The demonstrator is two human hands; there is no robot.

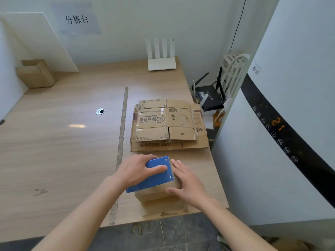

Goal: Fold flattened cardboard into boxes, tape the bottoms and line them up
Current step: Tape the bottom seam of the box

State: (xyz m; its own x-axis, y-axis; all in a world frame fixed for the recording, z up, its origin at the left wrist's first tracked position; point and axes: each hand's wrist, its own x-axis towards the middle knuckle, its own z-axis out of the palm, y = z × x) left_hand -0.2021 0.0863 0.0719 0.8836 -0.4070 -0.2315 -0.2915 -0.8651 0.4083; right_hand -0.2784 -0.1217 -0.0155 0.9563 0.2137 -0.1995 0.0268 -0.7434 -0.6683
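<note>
Cardboard sits in three places on the wooden surface (63, 142): a small box (161, 194) near the front edge, a stack of flattened cartons (168, 125) just beyond it, and an assembled box (36, 73) in the far left corner whose inside cannot be seen. Over the small box, the left hand (137, 171) grips a blue tape dispenser (154, 176), thumb curled across its top. Beside it, the right hand (188, 182) rests on the box with fingers straight. Print on the top flattened carton reads "22" with Chinese characters, beside a barcode. A paper sign (77, 19) on the wall reads "分拣台". At right, a white appliance (293, 124) shows an orange "21".
</note>
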